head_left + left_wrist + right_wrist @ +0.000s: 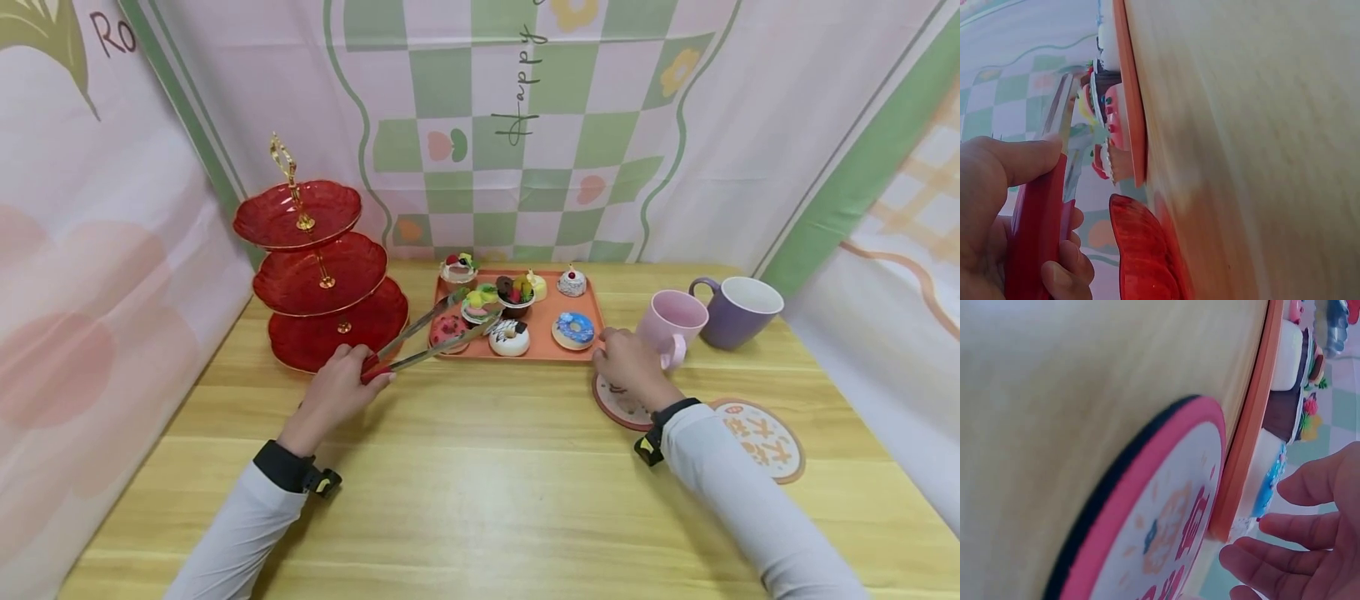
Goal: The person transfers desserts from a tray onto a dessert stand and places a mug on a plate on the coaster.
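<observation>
My left hand [341,390] grips metal tongs [431,353] by their red handles, thumb along one side in the left wrist view. The spread tong arms reach over the left of an orange tray [543,321], their tips on either side of a green-and-yellow-topped cupcake [480,307]. A pink donut [447,327] and a white donut [509,339] lie near it. At the tray's front right corner is my right hand [636,367], above a round coaster [619,407]. Its thumb and fingers are apart with nothing between them, close to a blue donut [1269,478].
A red three-tier stand [322,279] rises left of the tray. To the right are a pink mug [671,317], a purple mug [738,312] and a second coaster [765,442]. Farther back on the tray sit a fruit-topped chocolate cupcake [516,300] and a small white cake [572,283].
</observation>
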A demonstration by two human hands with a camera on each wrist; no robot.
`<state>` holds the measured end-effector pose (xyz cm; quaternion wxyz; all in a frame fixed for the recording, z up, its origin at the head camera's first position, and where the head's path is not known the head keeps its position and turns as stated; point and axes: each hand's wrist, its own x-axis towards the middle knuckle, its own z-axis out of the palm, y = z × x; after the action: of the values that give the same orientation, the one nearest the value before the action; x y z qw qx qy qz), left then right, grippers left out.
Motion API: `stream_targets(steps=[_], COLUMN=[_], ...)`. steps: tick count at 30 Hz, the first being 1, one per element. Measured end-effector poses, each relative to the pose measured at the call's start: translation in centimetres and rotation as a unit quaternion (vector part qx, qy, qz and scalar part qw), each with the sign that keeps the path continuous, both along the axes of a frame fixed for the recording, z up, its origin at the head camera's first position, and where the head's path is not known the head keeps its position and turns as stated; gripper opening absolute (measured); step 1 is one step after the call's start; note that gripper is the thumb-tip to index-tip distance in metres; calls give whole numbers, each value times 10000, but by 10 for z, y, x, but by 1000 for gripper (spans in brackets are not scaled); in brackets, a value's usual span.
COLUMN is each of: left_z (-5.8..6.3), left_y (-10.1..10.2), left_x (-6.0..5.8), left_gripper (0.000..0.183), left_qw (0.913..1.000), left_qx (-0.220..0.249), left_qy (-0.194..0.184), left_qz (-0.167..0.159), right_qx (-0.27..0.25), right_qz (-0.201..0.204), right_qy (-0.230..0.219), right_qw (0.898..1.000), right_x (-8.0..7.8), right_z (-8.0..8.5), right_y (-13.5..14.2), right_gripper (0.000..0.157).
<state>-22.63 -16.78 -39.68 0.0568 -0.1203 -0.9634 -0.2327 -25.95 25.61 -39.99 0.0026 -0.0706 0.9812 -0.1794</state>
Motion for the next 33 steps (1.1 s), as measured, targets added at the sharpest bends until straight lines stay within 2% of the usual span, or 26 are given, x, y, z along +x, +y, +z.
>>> stream_targets(steps=[6,12,16,24,33], left_z=[-1,-1,-3,-5,-4], left_y=[5,9,10,10,14], left_x=[-4,-7,-9,-11,-15], left_gripper=[39,38,38,37,37], left_qw=[9999,9999,9998,9998,9996], left_qx=[-70,-57,-49,-33,-136], left_qy=[-59,-128,-122,-134,-132], left_qz=[69,100,118,161,186], right_qx=[-93,-239,-253,-398,-61], right_qz=[-361,-676,-811,-927,-734], right_qy=[-409,-798,-1047,-1140,-1067], right_qw=[9985,9942,9909,9883,9916], right_x=[-11,-22,-28,-35,-38], right_z=[-1,-1,-3,-7,-8], right_y=[7,12,15,12,9], right_gripper=[31,43,44,33,20])
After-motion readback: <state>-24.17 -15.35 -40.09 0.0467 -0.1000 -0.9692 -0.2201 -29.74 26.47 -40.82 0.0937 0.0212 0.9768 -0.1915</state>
